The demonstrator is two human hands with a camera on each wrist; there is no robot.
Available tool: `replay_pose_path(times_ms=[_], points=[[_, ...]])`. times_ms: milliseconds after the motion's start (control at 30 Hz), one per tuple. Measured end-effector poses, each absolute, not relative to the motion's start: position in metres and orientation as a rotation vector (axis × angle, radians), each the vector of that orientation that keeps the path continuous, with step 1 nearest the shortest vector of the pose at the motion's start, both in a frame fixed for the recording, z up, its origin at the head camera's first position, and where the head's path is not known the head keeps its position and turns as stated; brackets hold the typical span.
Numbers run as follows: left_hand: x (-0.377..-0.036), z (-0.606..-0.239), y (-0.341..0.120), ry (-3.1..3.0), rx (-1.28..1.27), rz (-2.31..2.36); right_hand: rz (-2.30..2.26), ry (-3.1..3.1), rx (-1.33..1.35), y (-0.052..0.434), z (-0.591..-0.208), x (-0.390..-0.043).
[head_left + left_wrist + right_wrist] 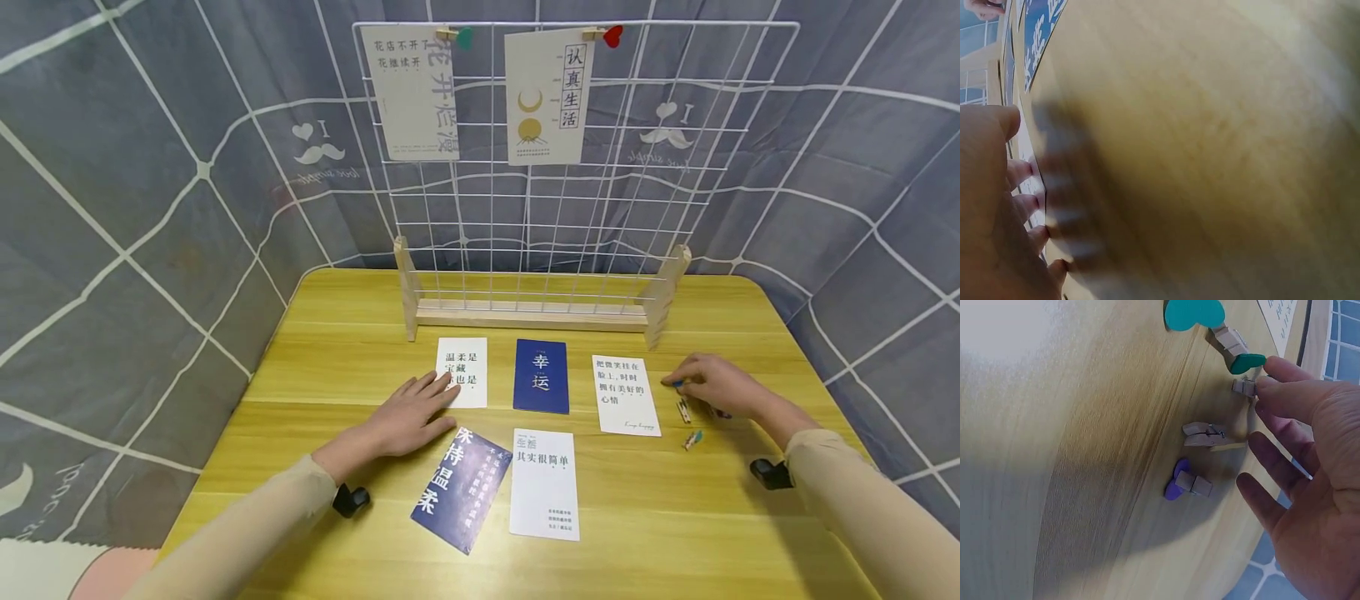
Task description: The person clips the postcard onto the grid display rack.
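Note:
My left hand [416, 412] lies flat on the wooden table [675, 517], its fingertips on the edge of a white card [463, 367]. In the left wrist view the left hand [991, 206] shows straight fingers [1022, 170] over the blurred table [1210, 156]. My right hand [712, 383] reaches among small wooden clips at the right. In the right wrist view thumb and forefinger of the right hand [1310, 475] pinch the end of a small clip [1244, 387]; the other fingers are spread. A plain clip [1207, 434], a purple-heart clip [1185, 482] and a teal-heart clip [1238, 353] lie beside it.
A dark blue card [542, 376], a white card [626, 394], a tilted navy card [461, 489] and another white card [545, 483] lie on the table. A white wire grid [637, 167] on a wooden base stands behind, with two cards [411, 92] [546, 96] clipped on. Grey patterned fabric surrounds the table.

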State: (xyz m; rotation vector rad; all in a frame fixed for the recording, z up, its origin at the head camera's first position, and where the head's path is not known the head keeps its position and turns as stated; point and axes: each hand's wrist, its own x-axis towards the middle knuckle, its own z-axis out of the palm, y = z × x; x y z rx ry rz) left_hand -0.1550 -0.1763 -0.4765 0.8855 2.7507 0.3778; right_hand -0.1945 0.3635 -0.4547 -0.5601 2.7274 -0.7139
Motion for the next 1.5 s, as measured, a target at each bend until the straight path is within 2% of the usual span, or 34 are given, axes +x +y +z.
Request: replay_pose_path(times_ms=[467, 1500], points=[[-0.156, -0.477, -0.178, 2.718, 0.903, 0.359, -0.815, 2.743, -0.352, 0.381, -0.464, -0.195], [-0.157, -0.472, -0.180, 2.718, 0.925, 0.350, -1.100, 2.588, -0.201, 0.391, -0.464, -0.189]])
